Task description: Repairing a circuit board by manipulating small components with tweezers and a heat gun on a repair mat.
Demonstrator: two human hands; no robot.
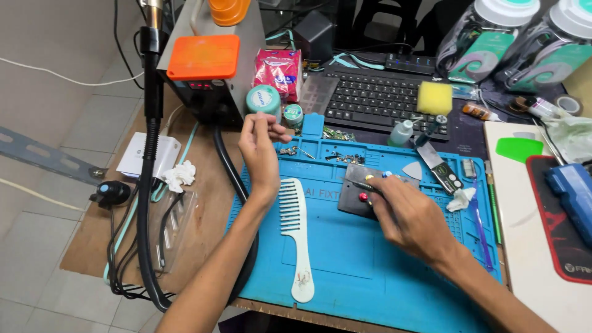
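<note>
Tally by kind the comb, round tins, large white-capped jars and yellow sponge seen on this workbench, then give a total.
White comb: 1
Round teal tins: 2
Large white-capped jars: 2
Yellow sponge: 1
Total: 6

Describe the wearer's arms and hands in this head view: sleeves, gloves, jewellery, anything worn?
Both arms are bare as far as the frame shows: no sleeves in view. The left hand and right hand wear no gloves. No watch, bracelet or strap shows at either wrist, and no ring is visible on the fingers. No cables or markings are on either arm.
</note>
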